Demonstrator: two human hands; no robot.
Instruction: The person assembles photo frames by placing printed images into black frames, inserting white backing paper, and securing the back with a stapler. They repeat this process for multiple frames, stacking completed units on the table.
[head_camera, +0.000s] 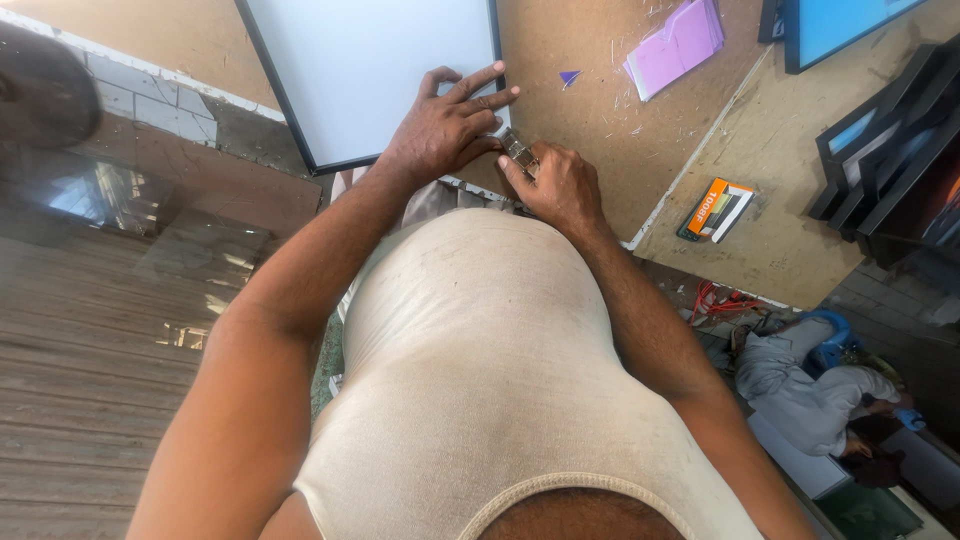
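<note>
1. White board in its black frame (370, 70) lies on our workbench (590, 130); our left hand (445, 125) presses flat, fingers spread, on its corner.
2. Our right hand (560, 185) pinches a small metal tool (519, 151) at that corner.
3. We judge the fastening under way; next needs steady pressure.

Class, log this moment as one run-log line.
left hand: flat on framed white board | right hand: gripping small metal tool at frame corner | surface: workbench

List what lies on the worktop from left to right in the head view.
White board in a black frame → left hand → right hand → purple paper → orange box → stacked black frames.
</note>
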